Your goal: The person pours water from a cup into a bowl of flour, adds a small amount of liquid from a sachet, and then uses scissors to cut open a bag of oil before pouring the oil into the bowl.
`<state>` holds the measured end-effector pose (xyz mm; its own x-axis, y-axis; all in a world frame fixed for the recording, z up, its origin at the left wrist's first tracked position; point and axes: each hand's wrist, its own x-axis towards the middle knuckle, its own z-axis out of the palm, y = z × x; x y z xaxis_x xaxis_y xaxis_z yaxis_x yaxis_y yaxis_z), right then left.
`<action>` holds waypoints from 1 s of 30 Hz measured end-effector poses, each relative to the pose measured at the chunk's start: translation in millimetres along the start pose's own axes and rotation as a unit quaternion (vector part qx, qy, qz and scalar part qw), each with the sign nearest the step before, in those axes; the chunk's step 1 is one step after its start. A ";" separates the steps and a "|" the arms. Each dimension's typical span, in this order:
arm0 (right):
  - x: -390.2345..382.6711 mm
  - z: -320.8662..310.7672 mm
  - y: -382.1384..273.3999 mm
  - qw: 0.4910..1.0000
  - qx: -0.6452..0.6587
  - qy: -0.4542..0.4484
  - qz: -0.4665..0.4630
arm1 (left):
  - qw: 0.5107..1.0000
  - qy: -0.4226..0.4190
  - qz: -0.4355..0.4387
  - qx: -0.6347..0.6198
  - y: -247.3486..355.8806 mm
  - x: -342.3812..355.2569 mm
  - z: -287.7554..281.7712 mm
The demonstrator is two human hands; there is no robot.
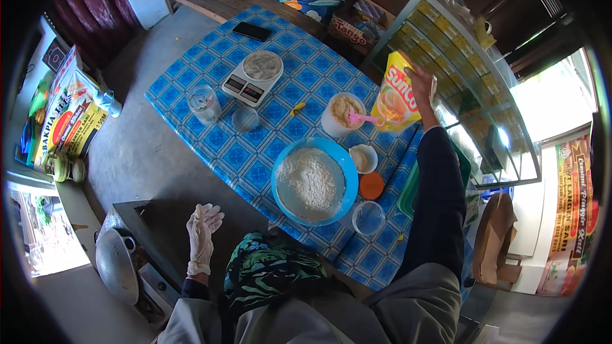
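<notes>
Nearby, blue basin (350, 179), scale (243, 91), white tub (334, 127) just beside yellow pouch (393, 103) — right grip (422, 89) pinching pouch, left grip (203, 232) loosely spread.

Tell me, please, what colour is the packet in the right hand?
The packet in the right hand is mainly yellow; the head view shows it best.

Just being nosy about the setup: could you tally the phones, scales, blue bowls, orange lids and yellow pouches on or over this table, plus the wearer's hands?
Phone: 1
Scale: 1
Blue bowl: 1
Orange lid: 1
Yellow pouch: 1
Left hand and right hand: 2
Total: 7
</notes>
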<state>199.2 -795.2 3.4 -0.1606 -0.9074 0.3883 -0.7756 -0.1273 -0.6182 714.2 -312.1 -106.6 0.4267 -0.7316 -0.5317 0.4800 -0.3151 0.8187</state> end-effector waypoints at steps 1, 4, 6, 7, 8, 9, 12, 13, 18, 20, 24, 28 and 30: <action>6.9 6.6 -11.2 0.999 -0.013 -0.002 -0.044 | 1.000 0.017 -0.002 0.005 -2.3 0.0 -5.9; 31.6 32.9 -46.7 0.993 -0.016 -0.016 -0.113 | 0.999 0.036 -0.011 0.004 -8.2 -3.2 -14.4; 40.4 55.7 -69.3 0.990 0.017 -0.034 -0.132 | 0.999 0.043 -0.017 -0.001 -10.8 -6.3 -17.4; 40.4 69.3 -84.6 0.988 0.050 -0.037 -0.144 | 0.998 0.057 -0.022 -0.007 -10.8 -9.0 -18.8; 40.6 79.8 -96.0 0.984 0.060 -0.034 -0.161 | 0.997 0.067 -0.027 -0.014 -11.8 -9.1 -18.3; 34.4 90.1 -113.0 0.976 0.109 -0.042 -0.183 | 0.997 0.069 -0.029 -0.014 -12.7 -10.5 -19.6; 24.2 117.7 -136.2 0.968 0.128 -0.109 -0.186 | 0.998 0.062 -0.028 -0.008 -14.0 -12.1 -20.3; 26.8 131.4 -131.8 0.960 0.153 -0.131 -0.195 | 0.998 0.057 -0.030 -0.007 -14.0 -10.7 -16.3; -15.0 161.3 -169.1 0.912 0.201 -0.268 -0.235 | 0.997 0.070 -0.033 -0.008 -14.0 -14.1 -13.4; -30.1 153.7 -187.9 0.901 0.199 -0.325 -0.209 | 0.996 0.083 -0.028 -0.030 -16.7 -12.3 -12.5; -40.6 143.2 -195.8 0.886 0.161 -0.383 -0.207 | 0.996 0.074 -0.031 -0.038 -16.8 -5.3 3.1; -54.1 131.3 -199.6 0.886 0.087 -0.387 -0.242 | 0.997 0.053 -0.057 -0.004 -12.1 6.4 24.8; -57.8 118.7 -201.9 0.882 0.037 -0.338 -0.326 | 0.999 0.007 -0.024 0.041 -5.9 13.8 42.9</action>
<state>437.6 -764.6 24.7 0.7251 -0.6599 0.1972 -0.5223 -0.7135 -0.4671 684.4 -346.3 -109.5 0.4157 -0.7067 -0.5725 0.4359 -0.3977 0.8074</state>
